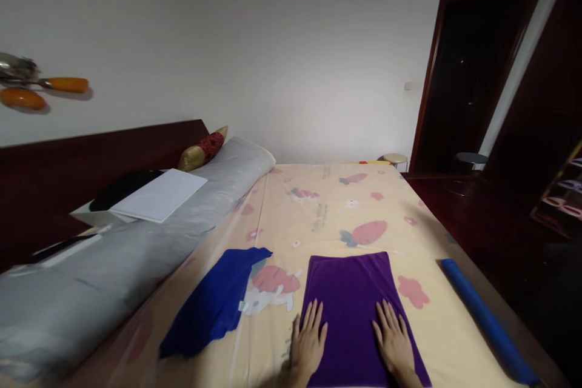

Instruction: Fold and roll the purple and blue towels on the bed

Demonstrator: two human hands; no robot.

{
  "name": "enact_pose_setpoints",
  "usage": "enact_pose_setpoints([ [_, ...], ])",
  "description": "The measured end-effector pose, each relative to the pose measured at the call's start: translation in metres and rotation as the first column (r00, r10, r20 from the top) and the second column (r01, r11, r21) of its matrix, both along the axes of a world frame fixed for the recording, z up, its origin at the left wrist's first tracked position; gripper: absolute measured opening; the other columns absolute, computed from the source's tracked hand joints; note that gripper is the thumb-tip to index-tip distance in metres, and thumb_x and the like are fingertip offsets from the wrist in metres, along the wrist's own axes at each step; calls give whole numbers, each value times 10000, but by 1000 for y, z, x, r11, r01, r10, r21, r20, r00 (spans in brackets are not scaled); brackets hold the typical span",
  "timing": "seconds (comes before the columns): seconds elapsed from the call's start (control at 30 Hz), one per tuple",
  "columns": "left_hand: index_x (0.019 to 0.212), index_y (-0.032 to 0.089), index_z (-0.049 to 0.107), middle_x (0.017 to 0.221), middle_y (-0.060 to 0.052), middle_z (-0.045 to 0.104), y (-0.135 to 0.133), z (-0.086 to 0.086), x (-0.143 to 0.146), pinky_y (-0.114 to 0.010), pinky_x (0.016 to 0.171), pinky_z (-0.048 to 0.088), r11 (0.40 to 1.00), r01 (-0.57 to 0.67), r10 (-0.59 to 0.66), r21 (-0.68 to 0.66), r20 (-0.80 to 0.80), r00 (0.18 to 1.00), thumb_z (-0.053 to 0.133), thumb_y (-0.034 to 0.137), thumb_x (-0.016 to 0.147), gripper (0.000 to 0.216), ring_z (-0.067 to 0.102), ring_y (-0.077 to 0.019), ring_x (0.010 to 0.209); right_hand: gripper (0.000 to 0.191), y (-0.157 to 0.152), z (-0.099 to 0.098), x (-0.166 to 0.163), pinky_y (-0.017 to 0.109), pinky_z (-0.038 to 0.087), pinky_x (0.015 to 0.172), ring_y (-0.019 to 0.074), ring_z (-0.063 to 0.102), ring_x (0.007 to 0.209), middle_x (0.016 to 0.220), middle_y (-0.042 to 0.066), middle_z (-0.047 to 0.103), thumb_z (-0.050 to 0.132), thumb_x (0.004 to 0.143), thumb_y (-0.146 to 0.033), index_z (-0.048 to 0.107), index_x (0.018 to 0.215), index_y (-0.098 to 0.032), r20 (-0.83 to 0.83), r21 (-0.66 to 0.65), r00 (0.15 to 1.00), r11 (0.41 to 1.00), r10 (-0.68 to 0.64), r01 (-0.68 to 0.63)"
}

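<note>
A purple cloth point(349, 315) lies spread on the bed, folded into a rough rectangle with a few creases near its far right corner. My left hand point(309, 339) rests flat on its left edge, fingers stretched forward. On the right edge lies my right hand point(393, 337), also flat with the fingers extended. Neither hand grips the fabric. To the left, a crumpled blue cloth point(213, 303) with a small white tag sits apart from the purple one.
A blue roll point(486, 321) lies along the bed's right side. The patterned sheet point(313, 224) covers the bed. At the left are a long grey bolster-like bundle point(136, 260), a white flat box point(160, 195) and a red-gold cushion point(204, 150). Stools point(394, 158) stand beyond the bed.
</note>
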State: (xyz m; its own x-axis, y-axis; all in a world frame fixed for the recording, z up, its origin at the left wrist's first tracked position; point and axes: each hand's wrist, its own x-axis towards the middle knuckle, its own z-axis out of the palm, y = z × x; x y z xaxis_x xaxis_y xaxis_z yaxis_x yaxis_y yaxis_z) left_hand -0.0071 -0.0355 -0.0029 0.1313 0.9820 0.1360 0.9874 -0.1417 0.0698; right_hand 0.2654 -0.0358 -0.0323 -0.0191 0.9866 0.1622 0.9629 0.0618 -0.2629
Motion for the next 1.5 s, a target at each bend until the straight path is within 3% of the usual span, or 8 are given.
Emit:
enact_pose_setpoints([
  [0.13, 1472, 313, 107, 1569, 17, 207, -3, 3, -13, -519, 1172, 223, 1000, -8, 8, -25, -3, 1000, 241, 387, 982, 513, 249, -207, 1441, 713, -2, -11, 22, 510, 258, 1154, 249, 267, 1429, 1548, 56, 256, 151, 933, -628, 294, 1465, -175, 48, 46, 997, 997, -67, 65],
  [0.3, 1471, 312, 108, 1569, 10, 209, -4, 1, -10, -526, 1172, 215, 1000, -15, 16, -15, 6, 1000, 254, 374, 981, 515, 254, -220, 1440, 764, -2, -5, 1, 531, 241, 1160, 286, 233, 1436, 1538, 100, 275, 142, 928, -642, 318, 1455, -117, 23, 49, 995, 995, -94, 92],
  [0.5, 1468, 336, 88, 1564, 26, 226, -2, -8, -16, -517, 1162, 245, 1000, -1, 1, 25, 14, 1000, 240, 359, 984, 508, 278, -207, 1431, 565, -1, 15, -69, 468, 307, 1152, 226, 261, 1425, 1541, 30, 263, 249, 978, -507, 278, 1475, -240, -175, -4, 963, 978, 205, -209],
  [0.73, 1452, 356, 156, 1533, 26, 287, 6, -30, -28, -479, 1121, 330, 1000, 14, -14, 26, 1, 1000, 311, 333, 957, 520, 376, -217, 1384, 485, 21, 24, -114, 441, 303, 1157, 219, 283, 1414, 1527, -7, 291, 361, 962, -351, 346, 1445, -314, -249, -93, 821, 831, 513, -548],
  [0.93, 1449, 376, 162, 1517, 44, 322, 9, -37, -32, -444, 1099, 365, 998, 24, -25, 65, 4, 1000, 319, 346, 957, 518, 415, -205, 1358, 562, 57, 20, -49, 474, 242, 1178, 213, 230, 1436, 1546, 0, 257, 253, 961, -569, 304, 1455, -306, -165, -72, 934, 940, 318, -333],
  [1.13, 1436, 412, 234, 1509, 79, 325, 13, -52, -34, -481, 1111, 359, 999, -41, 41, 9, 31, 999, 326, 346, 935, 514, 403, -220, 1365, 618, 66, -9, 51, 477, 252, 1175, 219, 249, 1429, 1537, 19, 283, 281, 942, -586, 324, 1453, -240, -74, -31, 993, 995, 95, -97],
  [1.3, 1380, 345, 430, 1472, 1, 397, 30, -59, -6, -652, 1122, 248, 975, -221, 221, -13, 20, 975, 411, 285, 853, 531, 394, -314, 1365, 566, 57, -19, 65, 524, 259, 1162, 253, 279, 1415, 1529, 20, 272, 315, 941, -520, 360, 1439, -254, -10, -57, 998, 997, 58, -59],
  [1.5, 1497, 288, 107, 1566, 53, 205, 78, -10, 64, -423, 1172, 298, 972, 234, -232, 6, 163, 959, 280, 164, 905, 629, 237, -176, 1443, 516, 77, -1, -15, 401, 298, 1157, 188, 264, 1423, 1542, -31, 238, 303, 962, -339, 248, 1475, -317, -125, -63, 919, 921, 374, -383],
])
